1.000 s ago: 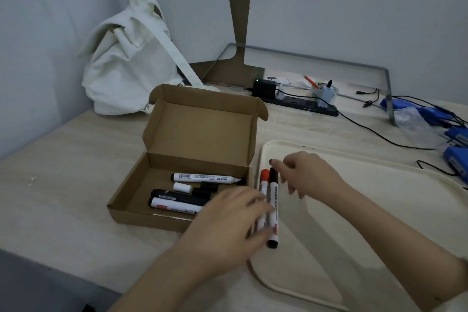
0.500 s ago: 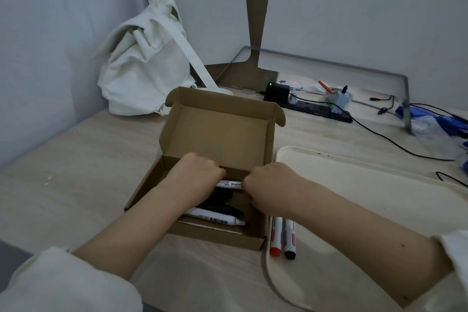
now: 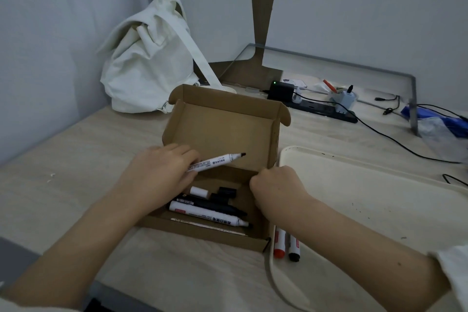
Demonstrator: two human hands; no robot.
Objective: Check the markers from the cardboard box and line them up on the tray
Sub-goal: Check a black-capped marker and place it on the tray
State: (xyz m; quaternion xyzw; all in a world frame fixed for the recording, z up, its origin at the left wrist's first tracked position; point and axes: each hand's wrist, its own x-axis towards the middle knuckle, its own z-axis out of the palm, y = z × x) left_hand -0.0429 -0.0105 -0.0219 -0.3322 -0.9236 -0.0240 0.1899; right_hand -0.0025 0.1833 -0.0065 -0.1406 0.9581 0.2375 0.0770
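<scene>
While left grip [image 3: 162, 175] pinches uncapped marker [image 3: 215, 161] above cardboard box [image 3: 225, 134], right grip [image 3: 276, 190] fisted, contents unclear.

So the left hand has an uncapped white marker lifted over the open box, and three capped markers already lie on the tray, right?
Not quite: the head view shows two markers on the tray, a red-capped marker and a black-capped marker. The left hand does hold the uncapped white marker over the box.

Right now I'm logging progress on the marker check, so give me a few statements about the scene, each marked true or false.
1. The left hand holds an uncapped marker. True.
2. Two markers lie on the tray. True.
3. The cardboard box is empty. False: markers and loose caps remain inside.
4. The box lid is shut. False: it stands open.
5. The right hand is closed in a fist beside the box's right wall. True.
</scene>
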